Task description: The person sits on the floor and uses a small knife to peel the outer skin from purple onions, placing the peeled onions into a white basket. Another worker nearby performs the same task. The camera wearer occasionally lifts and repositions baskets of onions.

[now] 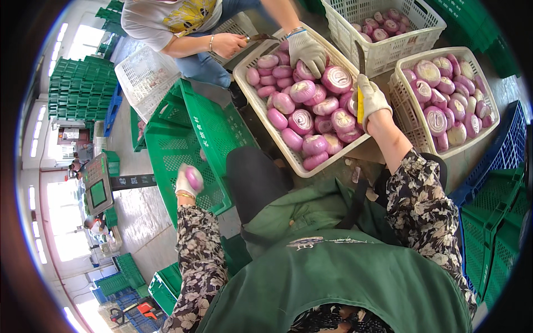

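My gloved left hand holds a purple onion over a green plastic crate at my left. Inside that crate another onion shows in part. My gloved right hand grips the yellow handle of a knife, its dark blade pointing away from me. This hand is at the right rim of a white plastic crate heaped with red onions, several with cut faces showing rings. A co-worker's gloved hand rests on the onions, and their bare hand holds another knife.
A second white crate of onions stands at the right, with a taller white crate of onions behind it. A scale display rises beyond the green crate. Stacked green crates stand far left; a blue crate stands right.
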`<state>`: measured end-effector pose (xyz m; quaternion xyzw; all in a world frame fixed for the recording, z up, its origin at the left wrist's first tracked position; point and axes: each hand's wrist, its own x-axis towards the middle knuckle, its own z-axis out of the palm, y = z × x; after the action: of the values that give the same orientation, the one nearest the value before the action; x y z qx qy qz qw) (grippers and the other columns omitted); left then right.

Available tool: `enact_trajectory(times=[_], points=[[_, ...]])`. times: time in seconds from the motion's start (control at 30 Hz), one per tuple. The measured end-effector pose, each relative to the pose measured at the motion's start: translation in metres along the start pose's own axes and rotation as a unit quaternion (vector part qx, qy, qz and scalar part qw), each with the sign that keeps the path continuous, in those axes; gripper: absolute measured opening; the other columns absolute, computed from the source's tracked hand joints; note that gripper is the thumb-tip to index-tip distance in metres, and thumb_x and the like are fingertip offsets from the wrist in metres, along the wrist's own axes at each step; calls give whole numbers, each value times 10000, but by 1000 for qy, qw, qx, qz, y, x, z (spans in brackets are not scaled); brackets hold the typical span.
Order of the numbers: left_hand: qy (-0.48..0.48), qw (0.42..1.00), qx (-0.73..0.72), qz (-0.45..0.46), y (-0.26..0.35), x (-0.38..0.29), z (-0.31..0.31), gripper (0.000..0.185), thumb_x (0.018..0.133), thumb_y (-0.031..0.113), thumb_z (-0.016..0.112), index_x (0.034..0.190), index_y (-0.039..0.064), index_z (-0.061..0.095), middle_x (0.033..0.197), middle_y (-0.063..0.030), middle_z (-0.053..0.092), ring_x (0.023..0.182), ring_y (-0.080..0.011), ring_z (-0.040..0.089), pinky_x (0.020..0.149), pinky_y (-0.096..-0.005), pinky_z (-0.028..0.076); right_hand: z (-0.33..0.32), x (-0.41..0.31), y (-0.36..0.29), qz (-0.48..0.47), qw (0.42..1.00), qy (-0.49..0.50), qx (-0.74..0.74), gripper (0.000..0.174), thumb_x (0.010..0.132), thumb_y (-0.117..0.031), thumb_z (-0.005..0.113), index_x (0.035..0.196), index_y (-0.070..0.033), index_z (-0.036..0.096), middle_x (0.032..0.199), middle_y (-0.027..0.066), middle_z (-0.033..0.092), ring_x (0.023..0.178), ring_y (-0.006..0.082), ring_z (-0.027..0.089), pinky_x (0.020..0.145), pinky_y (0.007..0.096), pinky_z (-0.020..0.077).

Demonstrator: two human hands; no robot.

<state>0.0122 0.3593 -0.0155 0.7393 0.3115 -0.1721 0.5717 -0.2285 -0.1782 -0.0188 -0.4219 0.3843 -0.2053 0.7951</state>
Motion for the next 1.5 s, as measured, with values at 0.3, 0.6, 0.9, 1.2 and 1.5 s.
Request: enact_trajectory(times=[0.3, 0.6, 0.9, 1.2, 1.5], points=[[66, 831, 222, 507, 32, -63, 122, 577, 859, 288, 658, 1332, -13, 516, 1317, -198, 551, 1146, -292, 557, 969, -353, 446, 1, 17, 0, 68, 992, 86, 59, 199, 890, -236, 688, 976, -121, 551, 778, 32, 562, 570, 178, 539, 465, 320, 466], [-313, 545, 699, 342, -86, -182, 340, 726, 847, 562, 582, 1394, 104, 447, 1240, -212, 611, 1164, -368, 579, 978, -432, 452, 1, 15, -9, 69, 990, 47, 111, 180, 888, -220, 681, 969, -114, 561, 758, 34, 578, 582, 154, 541, 482, 297, 468], [-467, 869, 2, -164, -73, -152, 339, 510, 861, 503, 594, 1223, 147, 541, 1128, -80, 604, 966, -317, 603, 686, -518, 537, -9, 11, -19, 56, 989, 60, 125, 232, 879, -241, 685, 1005, -112, 539, 731, 49, 562, 522, 179, 531, 433, 300, 425], [-543, 812, -160, -144, -34, -193, 313, 579, 885, 560, 573, 1278, 148, 467, 1198, -116, 561, 1024, -318, 574, 721, -494, 557, -1, 6, -19, 69, 991, 45, 107, 221, 891, -221, 673, 1026, -98, 549, 747, 56, 566, 532, 178, 534, 455, 309, 432], [-575, 799, -172, -46, -30, -198, 300, 608, 925, 476, 577, 1391, 134, 393, 1331, -125, 517, 1250, -326, 469, 1012, -533, 426, 34, -25, 8, -89, 918, -128, -365, 593, 707, -371, 840, 1110, -46, 552, 991, 144, 671, 950, 272, 662, 861, 352, 499]])
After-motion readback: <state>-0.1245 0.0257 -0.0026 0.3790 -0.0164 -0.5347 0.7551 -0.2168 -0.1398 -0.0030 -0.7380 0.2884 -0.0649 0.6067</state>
